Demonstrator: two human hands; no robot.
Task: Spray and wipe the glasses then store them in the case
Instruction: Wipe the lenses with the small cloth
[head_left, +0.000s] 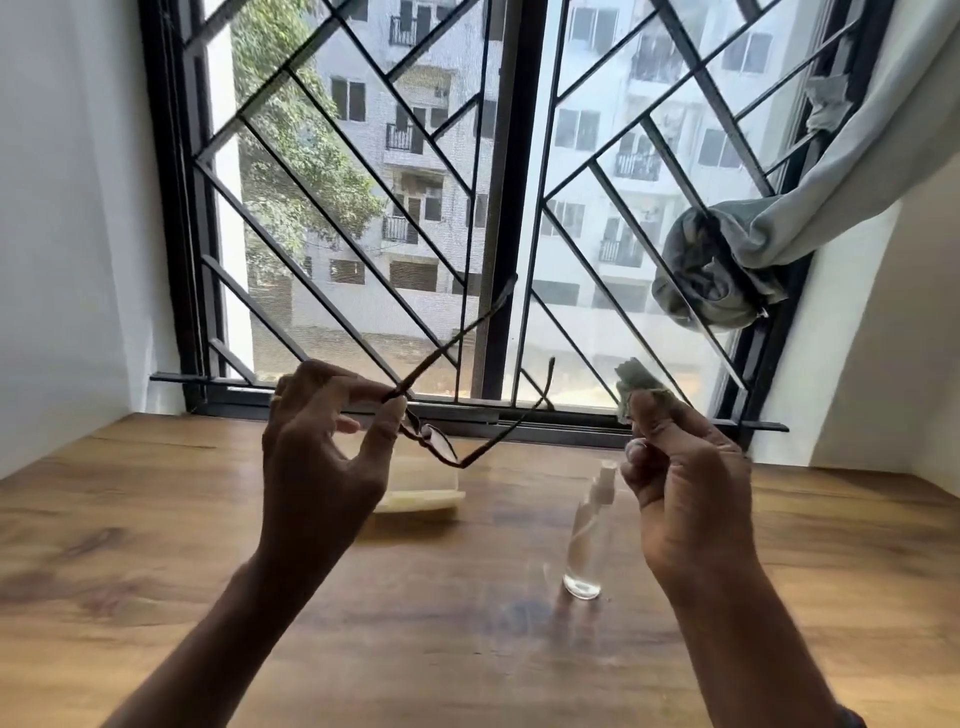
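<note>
My left hand (324, 441) pinches the thin brown-framed glasses (441, 447) at one hinge and holds them up above the table, both arms unfolded and pointing toward the window. My right hand (680, 483) is raised to the right of them and grips a small bunched greenish cloth (636, 384) that sticks out above the fingers. A clear spray bottle (587, 540) stands upright on the wooden table (156, 545) between my hands. A pale yellow case (421, 496) lies on the table behind my left hand, partly hidden by it.
A barred window (467, 208) with a dark sill runs along the table's far edge. A knotted grey curtain (727, 270) hangs at the upper right. White walls close in both sides of the table.
</note>
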